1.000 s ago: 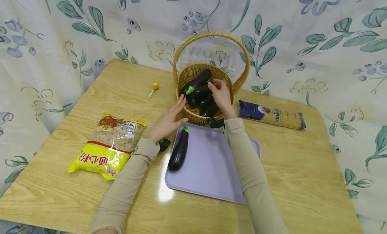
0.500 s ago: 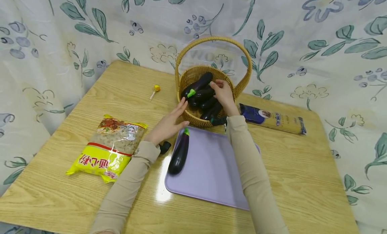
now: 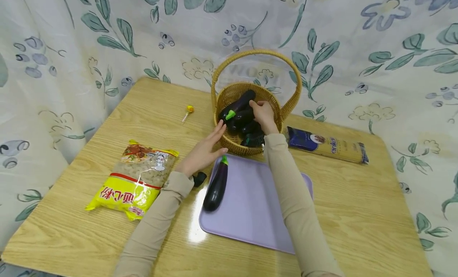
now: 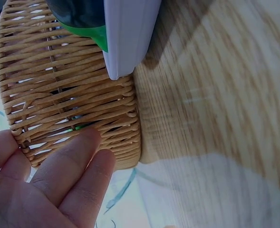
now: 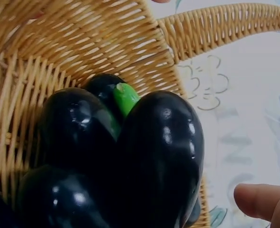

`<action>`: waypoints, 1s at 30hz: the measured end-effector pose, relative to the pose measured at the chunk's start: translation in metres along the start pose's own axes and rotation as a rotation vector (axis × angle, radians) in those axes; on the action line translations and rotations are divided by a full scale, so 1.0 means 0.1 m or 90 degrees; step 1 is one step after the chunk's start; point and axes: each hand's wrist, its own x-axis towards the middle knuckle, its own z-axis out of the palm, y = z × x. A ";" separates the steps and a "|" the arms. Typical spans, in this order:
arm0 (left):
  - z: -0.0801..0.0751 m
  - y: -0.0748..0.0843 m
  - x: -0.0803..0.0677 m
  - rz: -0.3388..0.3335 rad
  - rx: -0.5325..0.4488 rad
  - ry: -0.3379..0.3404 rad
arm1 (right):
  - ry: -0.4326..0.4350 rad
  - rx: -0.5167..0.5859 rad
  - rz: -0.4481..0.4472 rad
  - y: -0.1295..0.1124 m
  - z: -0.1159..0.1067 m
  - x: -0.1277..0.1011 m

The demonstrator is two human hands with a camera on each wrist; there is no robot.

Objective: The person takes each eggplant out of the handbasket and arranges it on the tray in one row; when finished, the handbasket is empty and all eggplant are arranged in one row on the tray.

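Observation:
In the head view a wicker basket (image 3: 240, 150) with a tall handle holds several dark eggplants (image 3: 244, 116). My right hand (image 3: 264, 114) reaches over its right side, above the eggplants. In the right wrist view the thumb (image 5: 258, 202) stands apart from the glossy eggplants (image 5: 161, 142), with a fingertip at the top edge; most fingers are out of sight. My left hand (image 3: 201, 153) rests extended fingers against the basket's left side, which the left wrist view shows against the woven wall (image 4: 59, 99). One eggplant (image 3: 216, 187) lies on a lilac tray (image 3: 254, 205).
A yellow bag of pasta (image 3: 134, 179) lies left of the left arm. A wrapped lollipop (image 3: 188, 112) is behind it. Right of the basket lies a long pack of noodles (image 3: 327, 145). A floral curtain (image 3: 171, 38) hangs behind the wooden table (image 3: 358, 213).
The head view has shifted, so everything appears slightly lower and farther right. My right wrist has dipped a little toward the basket. The left hand keeps its place at the basket's side.

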 end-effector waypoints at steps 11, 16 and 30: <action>0.03 0.06 0.01 0.006 0.009 0.003 | 0.071 -0.096 -0.048 0.03 0.07 0.07; 0.06 0.06 0.00 0.008 0.006 0.002 | 0.102 -0.119 -0.072 0.06 0.13 0.11; 0.02 0.03 0.01 -0.008 0.011 0.000 | 0.021 0.094 0.002 0.01 0.14 0.16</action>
